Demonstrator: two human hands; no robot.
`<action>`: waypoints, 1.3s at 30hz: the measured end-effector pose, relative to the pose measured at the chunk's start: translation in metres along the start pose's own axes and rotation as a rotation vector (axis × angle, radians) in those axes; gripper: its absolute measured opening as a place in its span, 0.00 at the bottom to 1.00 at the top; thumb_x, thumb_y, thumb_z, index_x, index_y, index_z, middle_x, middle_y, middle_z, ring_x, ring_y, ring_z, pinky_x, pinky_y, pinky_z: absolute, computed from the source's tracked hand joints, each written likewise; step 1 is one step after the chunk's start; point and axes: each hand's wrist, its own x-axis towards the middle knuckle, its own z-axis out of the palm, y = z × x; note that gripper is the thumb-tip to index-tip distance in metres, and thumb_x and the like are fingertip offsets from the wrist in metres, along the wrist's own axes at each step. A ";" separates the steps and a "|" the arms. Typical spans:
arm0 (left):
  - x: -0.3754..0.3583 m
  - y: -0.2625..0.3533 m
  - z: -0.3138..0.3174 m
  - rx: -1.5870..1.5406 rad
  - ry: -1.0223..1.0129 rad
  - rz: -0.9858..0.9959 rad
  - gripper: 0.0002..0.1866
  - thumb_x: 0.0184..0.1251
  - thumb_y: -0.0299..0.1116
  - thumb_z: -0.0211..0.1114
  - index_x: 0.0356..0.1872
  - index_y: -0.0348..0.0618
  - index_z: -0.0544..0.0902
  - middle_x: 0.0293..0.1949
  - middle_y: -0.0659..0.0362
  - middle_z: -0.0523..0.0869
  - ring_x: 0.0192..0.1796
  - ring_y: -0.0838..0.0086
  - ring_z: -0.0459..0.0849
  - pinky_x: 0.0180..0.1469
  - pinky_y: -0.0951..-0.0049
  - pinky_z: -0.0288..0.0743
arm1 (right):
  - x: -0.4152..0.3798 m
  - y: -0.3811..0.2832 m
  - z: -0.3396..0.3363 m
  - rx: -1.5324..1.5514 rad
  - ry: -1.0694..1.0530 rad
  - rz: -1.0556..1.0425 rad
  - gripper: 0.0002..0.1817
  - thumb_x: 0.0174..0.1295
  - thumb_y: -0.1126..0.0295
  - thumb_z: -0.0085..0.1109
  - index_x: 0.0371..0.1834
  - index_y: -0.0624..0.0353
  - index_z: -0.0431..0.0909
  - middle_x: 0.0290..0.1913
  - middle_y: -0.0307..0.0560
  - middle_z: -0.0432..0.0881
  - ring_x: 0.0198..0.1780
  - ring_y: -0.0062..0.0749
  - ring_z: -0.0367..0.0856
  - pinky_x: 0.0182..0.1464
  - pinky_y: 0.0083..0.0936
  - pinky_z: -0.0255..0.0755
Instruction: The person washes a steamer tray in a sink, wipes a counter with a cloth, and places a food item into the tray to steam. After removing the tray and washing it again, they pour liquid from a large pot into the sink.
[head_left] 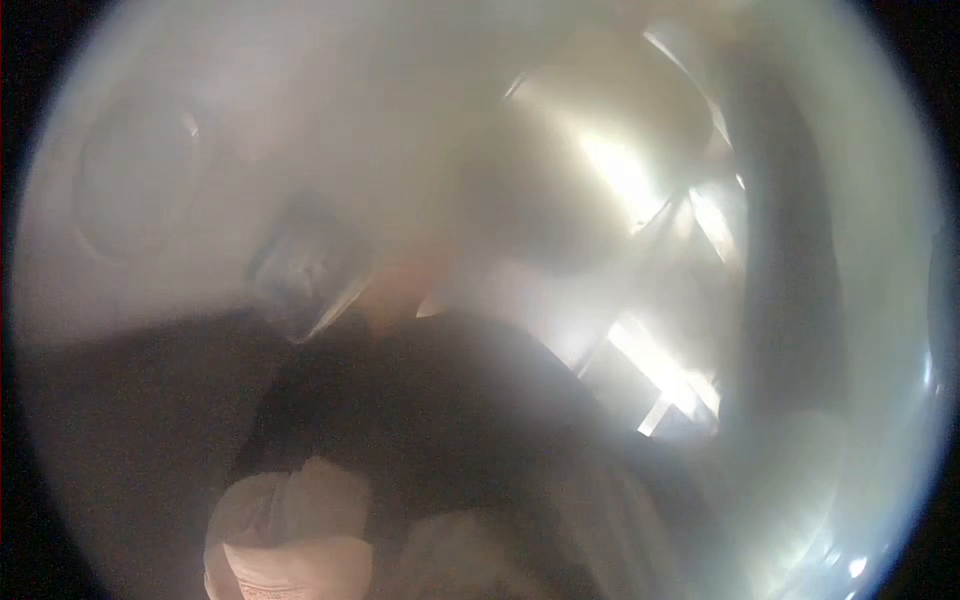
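Observation:
Neither my left hand nor my right hand can be made out. Haze and glare smear most of the picture. A clear, glassy angular shape (308, 268) shows left of the middle, with a blurred reddish patch (405, 285) beside it; I cannot tell what the patch is. Low on the left is a pale, folded-looking thing (300, 510), with a lighter piece bearing small, unreadable print (270, 582) at the bottom edge.
Bright streaks of light (660, 370) cross the right half. A dark vertical band (790, 250) stands right of them. A large dark area (400, 410) fills the lower middle and left. A faint round outline (135, 170) shows at upper left.

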 end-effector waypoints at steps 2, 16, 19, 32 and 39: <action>0.002 0.003 0.007 -0.132 0.042 -0.021 0.18 0.77 0.40 0.55 0.62 0.47 0.78 0.55 0.54 0.84 0.58 0.61 0.81 0.60 0.59 0.75 | -0.037 0.061 -0.020 -0.056 -0.143 0.016 0.17 0.60 0.54 0.60 0.42 0.52 0.88 0.38 0.51 0.88 0.41 0.44 0.85 0.48 0.37 0.75; 0.016 -0.003 0.075 -0.237 0.198 0.113 0.18 0.77 0.40 0.56 0.61 0.45 0.78 0.53 0.56 0.84 0.57 0.63 0.82 0.61 0.60 0.74 | -0.627 0.165 0.075 1.021 0.418 0.901 0.22 0.75 0.52 0.47 0.49 0.59 0.84 0.46 0.50 0.86 0.43 0.40 0.83 0.52 0.35 0.75; 0.021 -0.003 0.111 -0.202 0.204 0.145 0.19 0.77 0.41 0.56 0.61 0.45 0.78 0.53 0.56 0.84 0.57 0.63 0.82 0.61 0.60 0.74 | -0.687 0.184 0.110 0.962 0.464 1.047 0.22 0.76 0.53 0.46 0.49 0.59 0.84 0.48 0.54 0.86 0.43 0.44 0.84 0.52 0.38 0.75; 0.191 -0.014 0.450 -0.101 -0.102 0.073 0.19 0.77 0.42 0.56 0.61 0.44 0.78 0.51 0.57 0.85 0.56 0.65 0.82 0.62 0.61 0.74 | -1.018 0.147 0.051 0.622 0.818 1.438 0.12 0.72 0.67 0.56 0.50 0.64 0.79 0.45 0.47 0.84 0.48 0.29 0.80 0.52 0.26 0.72; 0.163 -0.018 0.677 -0.147 -0.202 0.181 0.19 0.77 0.42 0.57 0.61 0.43 0.78 0.50 0.58 0.85 0.56 0.66 0.82 0.63 0.62 0.74 | -1.245 0.083 0.028 0.415 0.570 1.884 0.12 0.74 0.65 0.54 0.49 0.64 0.79 0.43 0.45 0.82 0.46 0.29 0.79 0.50 0.26 0.71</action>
